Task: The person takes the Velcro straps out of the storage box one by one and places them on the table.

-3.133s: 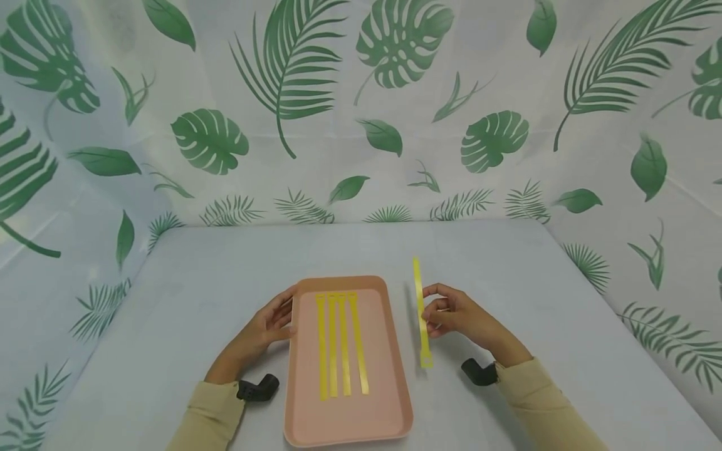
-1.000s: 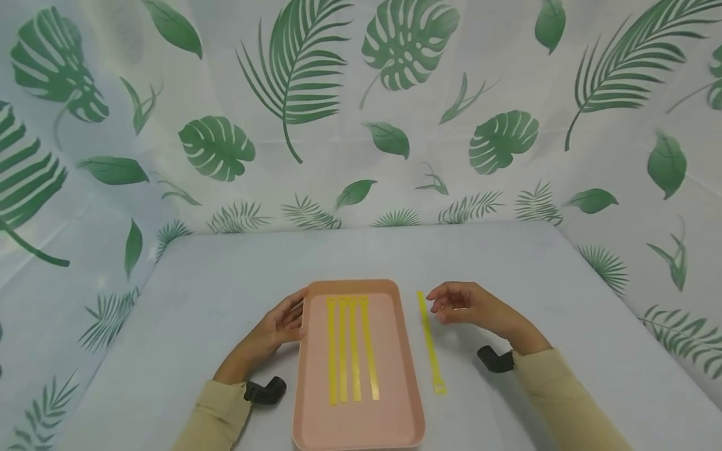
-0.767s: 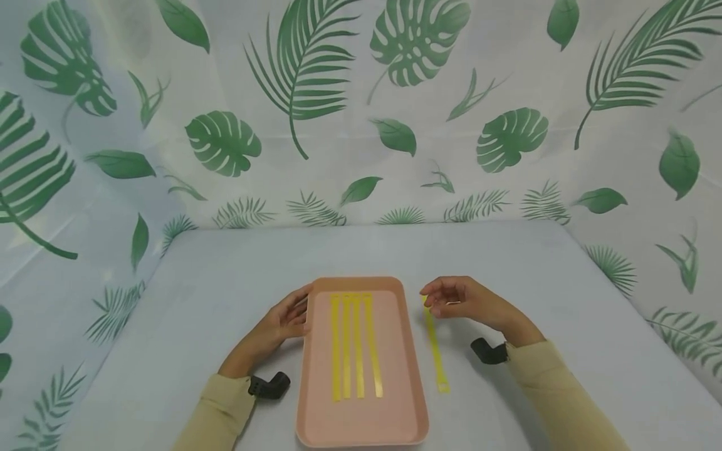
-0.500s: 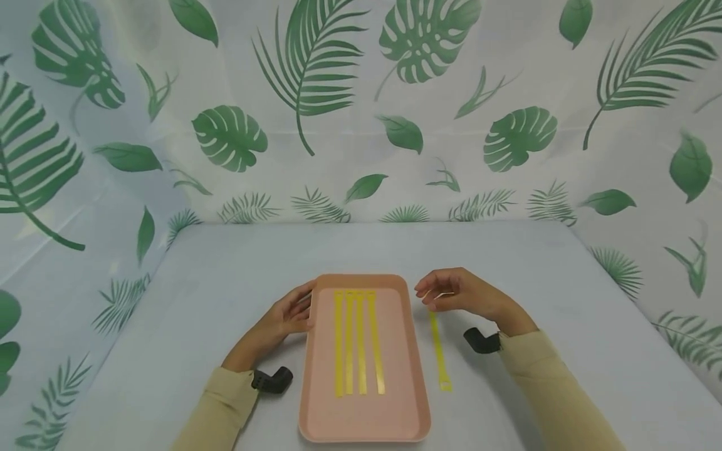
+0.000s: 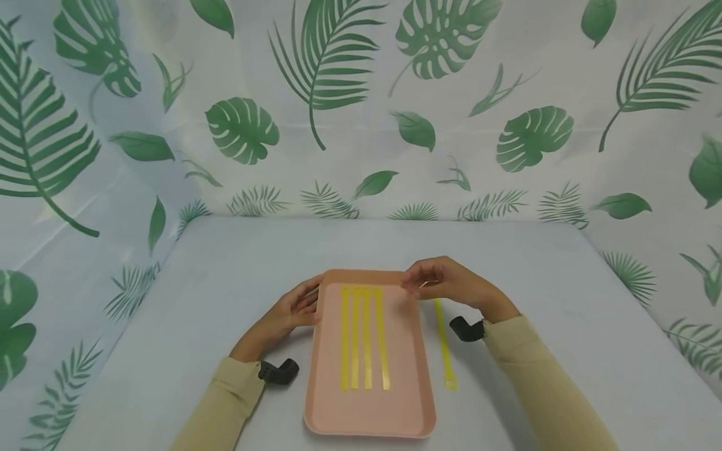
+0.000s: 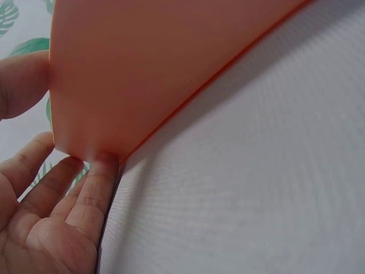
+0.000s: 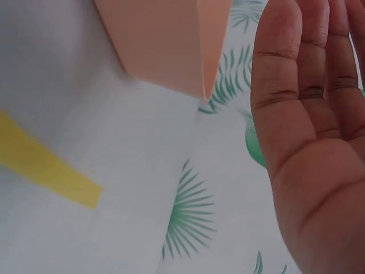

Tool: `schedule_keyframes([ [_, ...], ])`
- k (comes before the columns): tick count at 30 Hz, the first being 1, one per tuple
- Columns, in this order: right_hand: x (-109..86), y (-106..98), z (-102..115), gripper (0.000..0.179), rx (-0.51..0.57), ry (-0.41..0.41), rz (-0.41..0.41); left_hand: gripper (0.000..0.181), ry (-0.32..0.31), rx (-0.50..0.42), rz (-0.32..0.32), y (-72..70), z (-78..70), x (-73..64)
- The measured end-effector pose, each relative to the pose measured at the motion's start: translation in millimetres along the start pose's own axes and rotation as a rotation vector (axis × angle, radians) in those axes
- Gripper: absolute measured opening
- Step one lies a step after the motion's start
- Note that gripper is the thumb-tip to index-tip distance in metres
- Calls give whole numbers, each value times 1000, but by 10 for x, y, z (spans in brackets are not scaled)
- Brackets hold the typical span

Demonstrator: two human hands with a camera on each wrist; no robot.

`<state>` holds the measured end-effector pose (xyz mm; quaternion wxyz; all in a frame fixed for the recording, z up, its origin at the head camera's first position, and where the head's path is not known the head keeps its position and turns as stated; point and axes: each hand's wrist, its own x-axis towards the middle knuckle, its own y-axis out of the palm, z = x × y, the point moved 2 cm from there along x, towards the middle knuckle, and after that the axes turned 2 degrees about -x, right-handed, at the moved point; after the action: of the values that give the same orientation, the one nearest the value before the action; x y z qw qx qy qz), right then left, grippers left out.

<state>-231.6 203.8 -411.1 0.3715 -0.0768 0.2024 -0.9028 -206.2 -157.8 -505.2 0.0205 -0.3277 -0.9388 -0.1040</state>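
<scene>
A pink tray stands on the table, with several flat yellow cable tie straps lying side by side in it, slotted heads at the far end. My left hand touches the tray's left side near the far corner; in the left wrist view its fingertips meet the outer wall. Above the tray's far right corner hovers my right hand, fingers loosely bent and holding nothing. Another yellow cable tie strap lies on the table right of the tray, its far end hidden by that hand.
A white cloth-covered table surrounds the tray. Behind it hangs a white curtain with green leaf prints, which also runs along both sides. Each wrist carries a black camera mount.
Earlier my right hand held the loose strap upright beside the tray. That strap now lies on the table, released, and the hand has moved left over the tray's corner. The left hand stays at the tray.
</scene>
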Motion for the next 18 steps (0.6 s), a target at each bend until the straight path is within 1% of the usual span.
schedule_keyframes([
  [5, 139, 43, 48, 26, -3, 2, 37, 90, 6, -9, 14, -6, -16, 9],
  [9, 259, 61, 98, 26, -5, 0, 69, 89, -6, 3, 8, -17, -30, 13],
  [12, 348, 86, 109, 26, -12, -16, 104, 88, -17, 8, -1, -20, -22, 12],
  [18, 529, 181, 122, 24, -22, -17, 154, 88, -13, 11, -3, -22, -33, 13],
])
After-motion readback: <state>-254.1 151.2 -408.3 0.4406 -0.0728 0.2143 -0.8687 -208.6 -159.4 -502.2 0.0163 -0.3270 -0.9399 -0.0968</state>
